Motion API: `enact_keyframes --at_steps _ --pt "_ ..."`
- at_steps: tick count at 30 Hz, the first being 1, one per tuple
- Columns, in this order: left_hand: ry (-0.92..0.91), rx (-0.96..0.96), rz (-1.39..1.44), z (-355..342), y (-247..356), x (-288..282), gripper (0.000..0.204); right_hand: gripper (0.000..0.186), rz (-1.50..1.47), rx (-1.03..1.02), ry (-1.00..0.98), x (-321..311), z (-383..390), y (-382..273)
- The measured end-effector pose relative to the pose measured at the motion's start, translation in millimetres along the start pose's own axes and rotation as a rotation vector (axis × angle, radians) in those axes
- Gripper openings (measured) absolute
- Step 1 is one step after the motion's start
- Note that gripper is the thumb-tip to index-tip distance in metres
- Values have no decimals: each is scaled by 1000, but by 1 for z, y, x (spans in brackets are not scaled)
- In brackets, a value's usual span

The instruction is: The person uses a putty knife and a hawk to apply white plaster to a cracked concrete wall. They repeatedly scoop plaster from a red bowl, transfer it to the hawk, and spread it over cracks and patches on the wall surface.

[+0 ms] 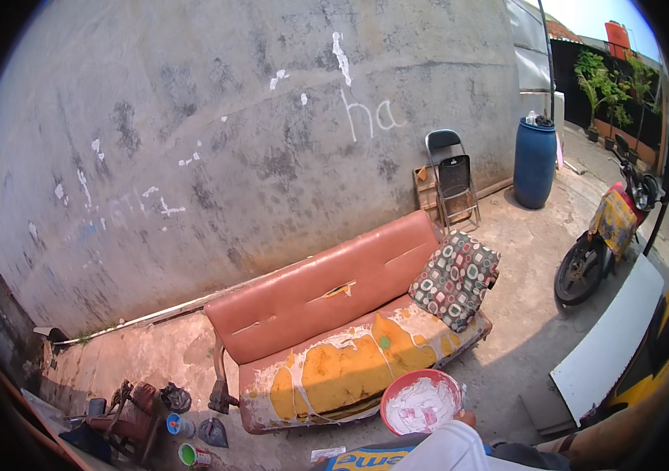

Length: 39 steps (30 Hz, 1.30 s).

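A red basin [385,414] with thick white paste in it stands at the front edge of the torn sofa. My right hand [466,418] is at the basin's right rim, just past a white cloth or sleeve [448,449]. Its fingers look closed. A small pale piece sticks up beside them, too small to name, and whether they also touch the rim I cannot tell. My left hand is out of sight. The brown sofa [315,294] has slits in its back and yellow foam showing through its seat. A patterned cushion [456,280] leans at its right end.
A grey wall [193,102] with white patches rises behind. Further right are a folding chair [452,177], a blue barrel [534,165], a motorbike [585,271] and a white board [613,337]. Two small pails [180,425] and dark bags [213,432] lie at lower left.
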<state>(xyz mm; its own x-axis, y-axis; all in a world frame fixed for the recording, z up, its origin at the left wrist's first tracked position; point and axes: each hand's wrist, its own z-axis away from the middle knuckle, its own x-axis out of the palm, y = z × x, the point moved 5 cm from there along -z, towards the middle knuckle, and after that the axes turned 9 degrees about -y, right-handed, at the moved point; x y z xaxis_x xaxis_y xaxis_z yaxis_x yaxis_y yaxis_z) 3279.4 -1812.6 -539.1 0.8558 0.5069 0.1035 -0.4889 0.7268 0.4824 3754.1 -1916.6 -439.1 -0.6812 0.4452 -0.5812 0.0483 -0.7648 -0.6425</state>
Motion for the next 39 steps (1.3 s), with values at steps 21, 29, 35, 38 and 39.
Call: enact_keyframes --at_steps 21,29,35,38,39 --pt "-125 41 -80 22 -13 -12 27 16 -396 -29 81 47 -72 126" --pt "18 -12 -46 15 -32 -47 28 19 -378 118 80 15 -35 95" --pt "48 -28 -20 10 -43 -47 28 16 -376 70 63 5 -35 83" --pt "20 -35 -14 -1 -44 -32 29 16 -392 63 100 8 -43 89" --pt "12 -25 -13 -3 -43 -30 29 16 -404 79 90 1 -30 76"
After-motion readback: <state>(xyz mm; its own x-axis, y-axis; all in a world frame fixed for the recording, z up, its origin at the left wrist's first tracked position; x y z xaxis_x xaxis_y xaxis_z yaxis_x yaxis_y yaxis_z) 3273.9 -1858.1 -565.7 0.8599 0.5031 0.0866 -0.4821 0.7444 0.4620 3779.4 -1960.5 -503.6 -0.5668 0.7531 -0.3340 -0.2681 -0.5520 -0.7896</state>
